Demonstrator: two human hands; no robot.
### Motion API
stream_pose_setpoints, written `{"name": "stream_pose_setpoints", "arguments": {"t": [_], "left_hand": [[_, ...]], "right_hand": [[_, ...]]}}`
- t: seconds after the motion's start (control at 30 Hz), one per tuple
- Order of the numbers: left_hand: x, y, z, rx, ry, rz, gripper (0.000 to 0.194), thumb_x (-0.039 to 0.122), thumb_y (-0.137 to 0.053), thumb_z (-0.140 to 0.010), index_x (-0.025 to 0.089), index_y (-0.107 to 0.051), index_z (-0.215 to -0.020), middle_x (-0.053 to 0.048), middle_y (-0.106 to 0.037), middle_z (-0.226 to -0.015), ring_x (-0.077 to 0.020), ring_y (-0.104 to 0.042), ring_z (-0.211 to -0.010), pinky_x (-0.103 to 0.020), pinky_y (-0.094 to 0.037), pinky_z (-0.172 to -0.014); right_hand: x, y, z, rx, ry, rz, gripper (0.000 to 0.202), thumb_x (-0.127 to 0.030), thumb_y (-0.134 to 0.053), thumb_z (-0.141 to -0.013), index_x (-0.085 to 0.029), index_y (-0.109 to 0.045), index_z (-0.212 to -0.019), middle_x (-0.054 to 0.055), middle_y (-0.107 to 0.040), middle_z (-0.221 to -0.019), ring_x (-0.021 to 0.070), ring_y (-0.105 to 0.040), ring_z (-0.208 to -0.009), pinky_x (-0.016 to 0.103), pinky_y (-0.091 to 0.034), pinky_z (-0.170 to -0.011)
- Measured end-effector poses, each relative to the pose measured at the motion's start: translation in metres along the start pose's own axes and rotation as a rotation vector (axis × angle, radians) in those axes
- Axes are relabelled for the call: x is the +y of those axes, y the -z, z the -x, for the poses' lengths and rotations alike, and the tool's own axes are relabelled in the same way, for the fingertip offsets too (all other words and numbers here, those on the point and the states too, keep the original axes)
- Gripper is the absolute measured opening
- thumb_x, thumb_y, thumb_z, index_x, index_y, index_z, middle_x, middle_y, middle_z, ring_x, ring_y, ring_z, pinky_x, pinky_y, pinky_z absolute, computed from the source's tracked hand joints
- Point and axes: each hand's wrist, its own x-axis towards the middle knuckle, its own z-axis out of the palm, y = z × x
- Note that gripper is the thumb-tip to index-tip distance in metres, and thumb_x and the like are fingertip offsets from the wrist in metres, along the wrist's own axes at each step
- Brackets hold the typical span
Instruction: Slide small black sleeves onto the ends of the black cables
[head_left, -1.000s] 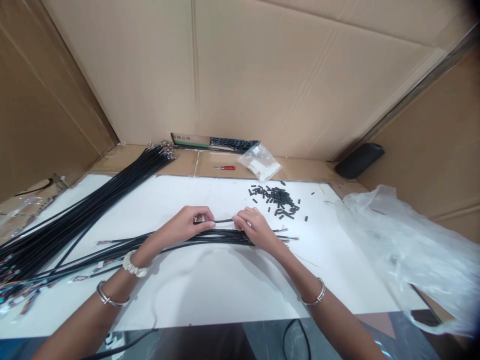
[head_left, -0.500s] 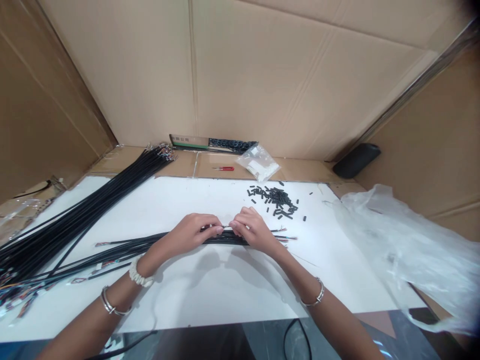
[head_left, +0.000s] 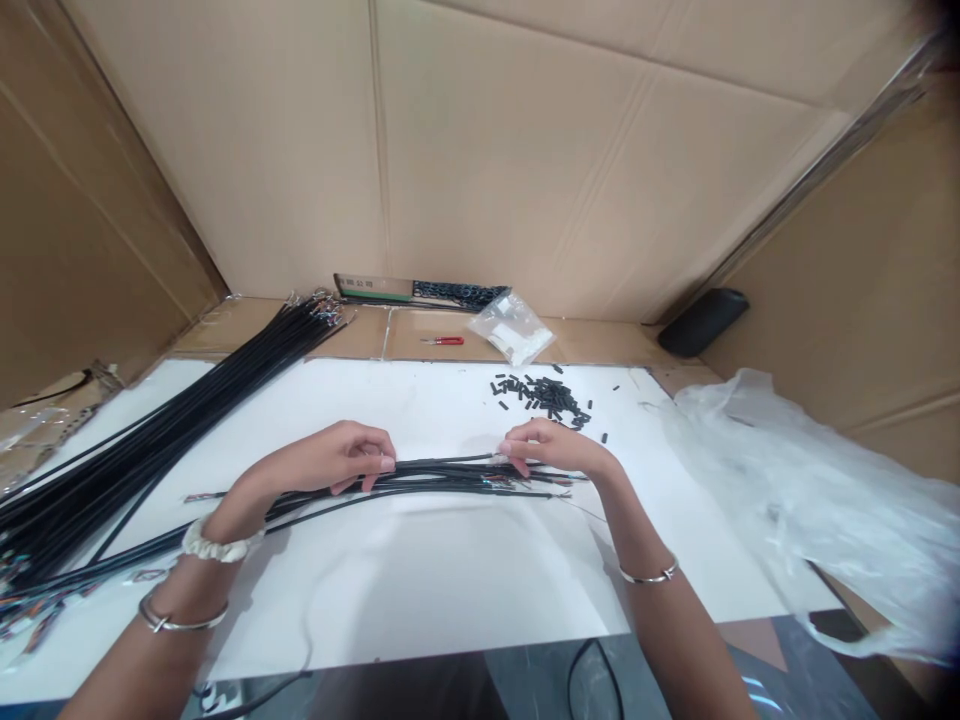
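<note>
A black cable [head_left: 450, 461] is stretched between my two hands, above a loose row of other black cables [head_left: 442, 480] on the white tabletop. My left hand [head_left: 346, 458] is closed, thumb and fingers pinching the cable's left part. At its right end, near some pale wire tips, my right hand [head_left: 541, 443] pinches the same cable; the fingers partly hide that end. Just behind the right hand lies a pile of short black sleeve pieces [head_left: 551, 395]. Several cables beneath show stripped, coloured wire ends.
A thick bundle of black cables [head_left: 172, 430] crosses the left side. Behind the white surface lie small red-handled snips [head_left: 444, 341] and a clear bag [head_left: 514, 328] with white pieces. A large plastic bag [head_left: 810, 500] covers the right; a black cylinder [head_left: 703, 322] rests against the cardboard wall [head_left: 525, 150].
My hands have moved apart, the left one leftward and the right one rightward, from close together at mid-table. The cable between them now shows, and more wire ends below are uncovered.
</note>
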Motion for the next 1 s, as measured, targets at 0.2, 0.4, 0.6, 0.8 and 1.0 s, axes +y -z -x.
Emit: {"name": "stream_pose_setpoints", "arguments": {"t": [0.2,0.4,0.6,0.8,1.0], "left_hand": [[0.001,-0.02,-0.014,0.157,-0.115,-0.09,0.034,0.046,-0.045,-0.089,0.016,-0.062,-0.087,0.0,-0.06,-0.062,-0.0104,-0.047,-0.054,-0.019,-0.035,-0.052],[-0.002,-0.042,-0.026,0.245,-0.206,-0.334,0.026,0.037,-0.044,-0.092,0.02,-0.064,-0.089,0.0,-0.063,-0.074,-0.0136,-0.055,-0.068,-0.022,-0.038,-0.064],[-0.01,-0.053,-0.036,0.324,-0.333,-0.456,0.021,0.031,-0.046,-0.093,0.021,-0.062,-0.086,-0.003,-0.058,-0.095,-0.0164,-0.053,-0.09,-0.026,-0.04,-0.08],[-0.014,-0.056,-0.04,0.289,-0.325,-0.464,0.017,0.029,-0.047,-0.093,0.02,-0.06,-0.087,-0.002,-0.056,-0.097,-0.0159,-0.053,-0.089,-0.027,-0.041,-0.082],[-0.016,-0.057,-0.041,0.294,-0.322,-0.45,0.011,0.028,-0.051,-0.09,0.02,-0.059,-0.087,-0.002,-0.056,-0.097,-0.0158,-0.052,-0.09,-0.027,-0.04,-0.082]], "right_hand": [[0.014,0.007,0.003,0.067,-0.09,-0.035,0.042,-0.045,-0.041,-0.092,-0.017,-0.066,-0.073,0.002,-0.065,-0.071,0.0124,-0.055,-0.064,0.024,-0.042,-0.061],[0.057,0.014,-0.005,0.848,-0.3,0.183,0.019,-0.027,-0.046,-0.085,-0.018,-0.061,-0.092,0.0,-0.06,-0.069,0.0141,-0.052,-0.061,0.025,-0.039,-0.059],[0.084,0.01,-0.02,0.889,-0.346,0.318,0.019,-0.028,-0.046,-0.084,-0.019,-0.063,-0.09,0.001,-0.059,-0.066,0.0167,-0.052,-0.062,0.028,-0.039,-0.063],[0.097,0.0,-0.038,0.864,-0.217,0.589,0.028,-0.022,-0.047,-0.086,-0.018,-0.065,-0.106,0.01,-0.059,-0.104,0.0253,-0.047,-0.099,0.037,-0.038,-0.091],[0.099,0.001,-0.053,0.905,-0.296,0.703,0.028,-0.025,-0.049,-0.087,-0.017,-0.066,-0.107,0.011,-0.058,-0.104,0.0262,-0.045,-0.095,0.036,-0.037,-0.092]]}}
